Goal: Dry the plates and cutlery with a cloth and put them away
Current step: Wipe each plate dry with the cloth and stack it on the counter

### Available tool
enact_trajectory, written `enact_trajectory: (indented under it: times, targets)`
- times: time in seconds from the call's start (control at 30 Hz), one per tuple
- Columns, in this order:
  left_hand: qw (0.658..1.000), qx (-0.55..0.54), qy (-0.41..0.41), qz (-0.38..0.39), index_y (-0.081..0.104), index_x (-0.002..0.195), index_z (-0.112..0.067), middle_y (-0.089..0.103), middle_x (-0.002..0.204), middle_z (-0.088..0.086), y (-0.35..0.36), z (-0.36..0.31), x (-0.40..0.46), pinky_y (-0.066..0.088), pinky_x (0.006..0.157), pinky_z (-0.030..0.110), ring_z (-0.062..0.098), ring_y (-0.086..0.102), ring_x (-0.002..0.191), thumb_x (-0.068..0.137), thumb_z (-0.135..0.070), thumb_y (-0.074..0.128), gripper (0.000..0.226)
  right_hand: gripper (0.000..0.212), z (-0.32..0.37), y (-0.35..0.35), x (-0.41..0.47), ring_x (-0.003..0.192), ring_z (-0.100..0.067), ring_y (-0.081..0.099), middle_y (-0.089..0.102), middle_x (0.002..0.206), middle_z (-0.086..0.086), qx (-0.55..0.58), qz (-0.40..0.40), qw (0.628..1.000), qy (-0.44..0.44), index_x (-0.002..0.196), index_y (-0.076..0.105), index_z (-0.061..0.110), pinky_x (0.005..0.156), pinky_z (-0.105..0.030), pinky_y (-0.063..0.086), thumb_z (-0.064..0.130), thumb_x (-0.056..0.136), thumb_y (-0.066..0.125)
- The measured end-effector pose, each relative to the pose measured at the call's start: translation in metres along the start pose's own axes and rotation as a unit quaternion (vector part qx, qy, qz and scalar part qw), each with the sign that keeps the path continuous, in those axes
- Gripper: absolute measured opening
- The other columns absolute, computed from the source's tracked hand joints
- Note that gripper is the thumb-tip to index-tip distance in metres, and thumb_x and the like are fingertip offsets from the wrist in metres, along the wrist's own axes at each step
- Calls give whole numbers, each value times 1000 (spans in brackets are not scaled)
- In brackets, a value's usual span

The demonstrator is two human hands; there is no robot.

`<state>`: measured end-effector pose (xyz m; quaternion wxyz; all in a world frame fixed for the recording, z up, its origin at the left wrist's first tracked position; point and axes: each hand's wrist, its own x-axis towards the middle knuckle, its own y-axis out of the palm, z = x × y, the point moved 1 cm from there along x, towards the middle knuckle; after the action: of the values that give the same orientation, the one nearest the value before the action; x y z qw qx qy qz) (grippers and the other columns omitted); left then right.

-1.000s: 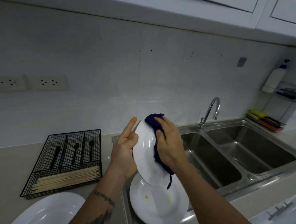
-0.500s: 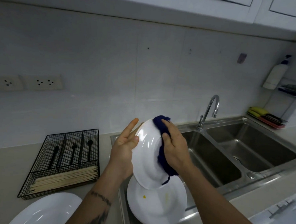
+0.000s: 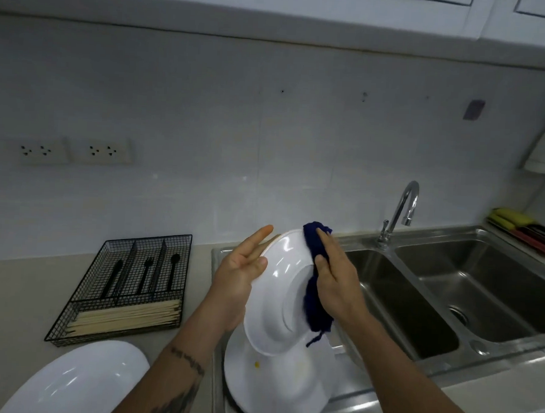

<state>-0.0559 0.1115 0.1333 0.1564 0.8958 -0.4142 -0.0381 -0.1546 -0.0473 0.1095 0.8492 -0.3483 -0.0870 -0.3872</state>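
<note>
My left hand (image 3: pixel 239 277) is bracing the tilted plate (image 3: pixel 279 288) with straight fingers while my right hand (image 3: pixel 333 279) is pressing the blue cloth (image 3: pixel 315 290) against it, mid-drying; next I judge I'm turning it, then stacking.

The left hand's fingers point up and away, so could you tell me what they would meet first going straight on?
Probably the tiled wall; past the left hand nothing else shows, though depth is unclear.

We count three round white ceramic plates (image 3: pixel 279 288), one dark blue cloth (image 3: pixel 315 290), and one black wire-mesh cutlery tray (image 3: pixel 125 288) holding three black utensils (image 3: pixel 144 277) plus a bundle of pale wooden chopsticks (image 3: pixel 126 318), too many to number. We see two steel sink basins (image 3: pixel 395 307), one chrome tap (image 3: pixel 402 213), two wall sockets (image 3: pixel 75 153).
</note>
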Motion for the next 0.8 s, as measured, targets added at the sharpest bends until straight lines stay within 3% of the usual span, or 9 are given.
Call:
enact_trajectory:
  times: [0.07,0.2,0.3,0.4,0.5,0.63,0.73,0.8]
  targets:
    - [1000,27,4,-1,56,133,-28,65,132,2,3,-1,-1,48,104,47,30,62,120,98,9,43,52,53,-6,-8,2,141,-13,28,31,154,4,6,13,1000,9,148,32,27,116,-28,19,9,99,40]
    - [995,96,9,9,55,134,-28,67,130,1,8,-11,-2,51,100,44,29,64,117,97,6,46,51,55,0,-19,16,133,-12,36,38,148,6,28,39,997,-60,145,35,28,114,-34,28,5,96,43]
    - [986,161,34,0,55,135,-24,69,127,1,10,-24,-8,56,92,33,22,68,110,97,8,46,51,55,5,-21,23,123,-12,42,44,136,9,39,64,992,-105,139,40,33,108,-33,35,3,92,46]
    - [968,243,60,-33,57,132,-23,73,114,-12,8,-38,-15,52,81,16,5,70,99,96,12,45,52,54,12,-16,20,115,-12,44,46,126,12,52,75,988,-127,129,43,37,101,-33,39,3,87,49]
    - [947,294,83,-95,63,124,-30,75,104,-16,-1,-42,-23,49,78,10,0,68,94,95,11,48,53,56,22,-7,7,110,-13,45,49,120,9,66,58,984,-152,125,46,33,94,-28,39,1,80,51]
    - [918,291,137,-233,65,123,-29,74,92,-14,-25,-28,-38,54,84,21,6,67,91,94,9,50,50,62,43,19,-21,100,-20,47,50,115,2,27,39,975,-216,126,50,24,86,-34,44,-3,70,48]
    - [927,216,143,-270,64,126,-28,73,106,-9,-38,-17,-51,52,96,37,11,65,106,97,2,50,44,59,55,41,-38,95,-25,48,53,114,-3,-16,25,969,-245,126,48,23,79,-42,46,6,71,40]
    - [930,149,125,-313,69,115,-39,67,123,-10,-50,-9,-55,45,106,45,13,59,120,97,-5,54,41,56,62,54,-49,93,-26,50,55,114,-5,-48,22,961,-270,125,49,21,76,-42,48,9,71,40]
